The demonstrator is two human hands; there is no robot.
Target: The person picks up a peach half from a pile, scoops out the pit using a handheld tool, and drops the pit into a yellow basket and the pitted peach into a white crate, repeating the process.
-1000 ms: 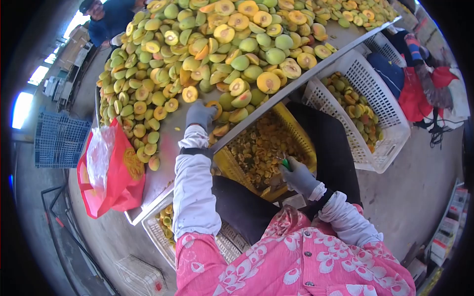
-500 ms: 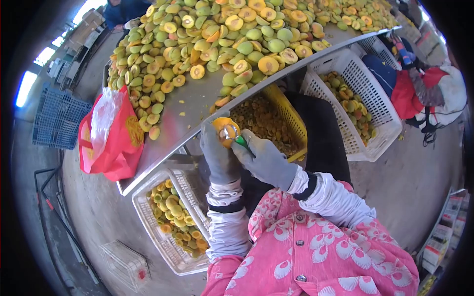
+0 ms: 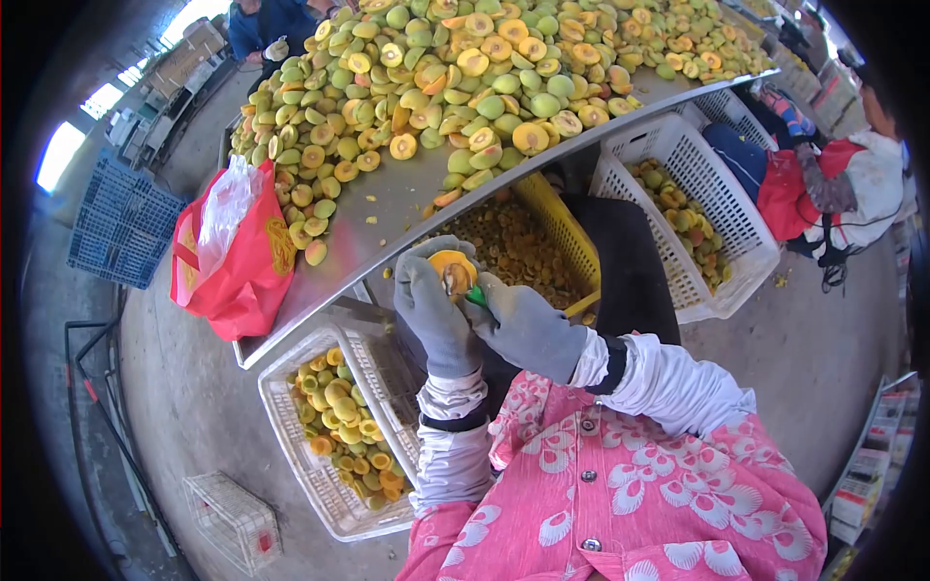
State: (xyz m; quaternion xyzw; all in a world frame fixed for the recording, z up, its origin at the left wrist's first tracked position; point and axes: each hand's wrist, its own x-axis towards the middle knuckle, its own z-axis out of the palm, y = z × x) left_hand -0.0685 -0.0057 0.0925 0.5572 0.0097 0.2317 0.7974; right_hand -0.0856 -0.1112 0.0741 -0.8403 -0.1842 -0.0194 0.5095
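My left hand [image 3: 433, 315], in a grey glove, is wrapped round a halved orange fruit [image 3: 451, 263] whose cut face and brown pit hollow show. My right hand [image 3: 528, 327], also gloved, grips a small tool with a green handle [image 3: 477, 296]; its tip is at the middle of the fruit. Both hands are close together, just off the table's near edge. Below and beyond them, a yellow crate [image 3: 572, 242] holds brown pits and scraps. Halved green and orange fruit [image 3: 484, 82] lies heaped on the metal table [image 3: 387, 208].
A red bag [image 3: 237, 261] sits at the table's left corner. White crates of fruit stand at the lower left [image 3: 373, 528] and right [image 3: 765, 254]. Blue crates [image 3: 126, 218] are far left. Another person [image 3: 254, 34] is across the table; more people are at upper right.
The view has shifted slightly. The fingers of my left hand now curl further over the fruit, which is turned a little, and the tool sits deeper at its centre.
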